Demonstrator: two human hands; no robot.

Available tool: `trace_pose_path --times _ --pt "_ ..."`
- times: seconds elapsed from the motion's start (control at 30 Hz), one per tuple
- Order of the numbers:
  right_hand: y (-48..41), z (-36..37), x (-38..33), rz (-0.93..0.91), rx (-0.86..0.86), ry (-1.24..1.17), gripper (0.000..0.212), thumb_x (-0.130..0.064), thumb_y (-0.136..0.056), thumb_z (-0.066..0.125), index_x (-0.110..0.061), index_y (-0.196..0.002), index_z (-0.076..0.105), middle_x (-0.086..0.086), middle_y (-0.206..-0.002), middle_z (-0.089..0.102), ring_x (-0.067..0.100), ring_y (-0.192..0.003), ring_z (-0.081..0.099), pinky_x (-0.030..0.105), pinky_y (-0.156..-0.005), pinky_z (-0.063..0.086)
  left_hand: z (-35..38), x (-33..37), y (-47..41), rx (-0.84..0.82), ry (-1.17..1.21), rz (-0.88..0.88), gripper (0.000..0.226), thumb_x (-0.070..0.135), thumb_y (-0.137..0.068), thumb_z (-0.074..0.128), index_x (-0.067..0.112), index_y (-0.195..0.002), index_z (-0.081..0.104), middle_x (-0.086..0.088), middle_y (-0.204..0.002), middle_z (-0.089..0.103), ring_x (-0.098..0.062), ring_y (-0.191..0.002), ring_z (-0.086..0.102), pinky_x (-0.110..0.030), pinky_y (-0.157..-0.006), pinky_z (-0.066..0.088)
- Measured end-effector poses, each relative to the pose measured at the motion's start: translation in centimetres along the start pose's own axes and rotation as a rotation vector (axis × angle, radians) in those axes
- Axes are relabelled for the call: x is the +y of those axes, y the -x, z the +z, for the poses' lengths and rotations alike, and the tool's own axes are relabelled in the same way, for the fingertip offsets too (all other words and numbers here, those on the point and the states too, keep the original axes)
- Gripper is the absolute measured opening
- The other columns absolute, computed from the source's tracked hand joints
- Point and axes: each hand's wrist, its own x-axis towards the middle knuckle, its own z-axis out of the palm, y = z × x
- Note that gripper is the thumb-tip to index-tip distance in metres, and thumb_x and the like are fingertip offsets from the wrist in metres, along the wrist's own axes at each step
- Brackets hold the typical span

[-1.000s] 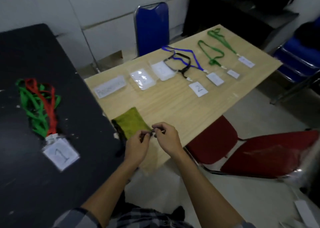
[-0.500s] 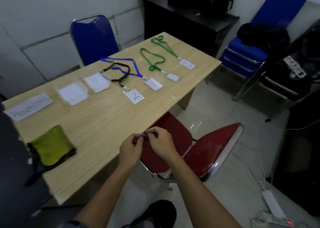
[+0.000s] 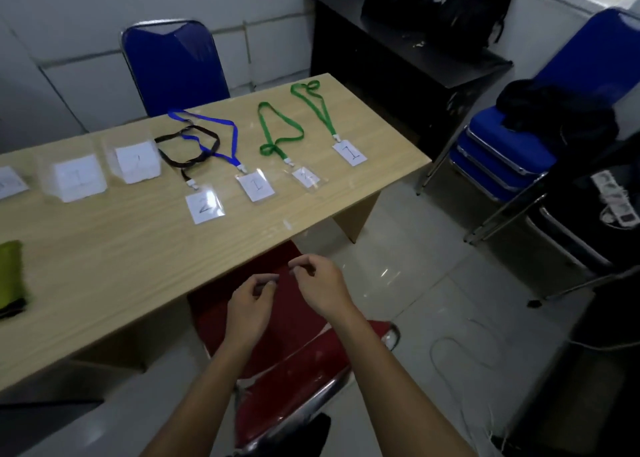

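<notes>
My left hand (image 3: pixel 251 304) and my right hand (image 3: pixel 320 283) hover a little apart over a red chair (image 3: pixel 298 345), just off the front edge of the wooden table (image 3: pixel 138 255). Each hand has curled fingers with the tips near the thumb, and I see nothing between them. On the table lie a black lanyard (image 3: pixel 187 144), a blue lanyard (image 3: pixel 221 124) and two green lanyards (image 3: pixel 280 127), each clipped to a numbered badge card such as the "2" card (image 3: pixel 204 207). Two loose badge holders (image 3: pixel 78 177) lie to their left.
A green cloth (image 3: pixel 8 273) lies at the table's left edge. A blue chair (image 3: pixel 173 65) stands behind the table. Stacked blue chairs (image 3: pixel 502 151), a black desk (image 3: pixel 398 61) with backpacks (image 3: pixel 474 9), a power strip (image 3: pixel 616 200) and floor cables (image 3: pixel 464 349) fill the right side.
My view swung right, away from the dark table and green cloth. My hands, joined fingertip to fingertip before, have drawn apart and moved off the table edge over the red chair.
</notes>
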Motion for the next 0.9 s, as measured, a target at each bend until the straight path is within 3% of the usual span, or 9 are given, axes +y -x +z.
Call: trace_pose_path --times 0.1,0.27,0.43,0.63,0.9 --pt "-1.9 -3.6 1.1 -0.005 -0.003 -0.041 0.019 -0.017 -0.098 0.055 -0.022 -0.104 0.072 -0.008 -0.102 0.071 0.007 -0.092 0.064 0.023 -0.076 0.05 3.9 1.5 0.0 -0.021 0.0 -0.003 0.02 0.016 -0.094 0.06 0.032 -0.092 0.073 0.005 -0.083 0.073 -0.015 -0.075 0.066 -0.042 -0.075 0.054" --pt "-6.1 -8.3 3.0 0.01 -0.097 -0.102 0.021 -0.013 -0.098 0.054 -0.026 -0.094 0.069 -0.005 -0.098 0.072 0.017 -0.097 0.069 0.036 -0.09 0.056 9.1 3.1 -1.8 -0.006 -0.015 -0.028 0.024 0.016 -0.093 0.061 0.035 -0.089 0.073 0.009 -0.087 0.075 -0.013 -0.078 0.067 -0.04 -0.08 0.055" --pt "-12.0 -13.5 4.4 -0.02 -0.201 -0.109 0.022 -0.012 -0.1 0.052 -0.025 -0.093 0.069 -0.004 -0.096 0.071 0.017 -0.091 0.069 0.033 -0.082 0.055 14.8 6.1 -4.9 0.097 0.001 -0.032 0.025 0.014 -0.095 0.059 0.036 -0.09 0.071 0.009 -0.091 0.074 -0.01 -0.077 0.064 -0.03 -0.074 0.05" --pt "-18.9 -18.8 4.9 -0.033 -0.294 -0.09 0.02 -0.008 -0.097 0.053 -0.02 -0.092 0.068 -0.002 -0.092 0.072 0.023 -0.093 0.069 0.041 -0.086 0.056 21.7 9.6 -8.3 0.193 0.087 -0.101 0.023 0.013 -0.097 0.057 0.031 -0.092 0.07 0.002 -0.088 0.072 -0.01 -0.069 0.061 -0.025 -0.065 0.046" --pt "-26.0 -20.1 4.6 -0.005 -0.429 -0.06 0.022 -0.006 -0.097 0.052 -0.016 -0.098 0.072 -0.002 -0.093 0.073 0.017 -0.091 0.069 0.031 -0.083 0.056 25.0 11.1 -11.8 0.338 0.173 -0.193 0.019 0.013 -0.097 0.056 0.023 -0.101 0.072 0.0 -0.098 0.074 -0.012 -0.078 0.067 -0.019 -0.067 0.049"
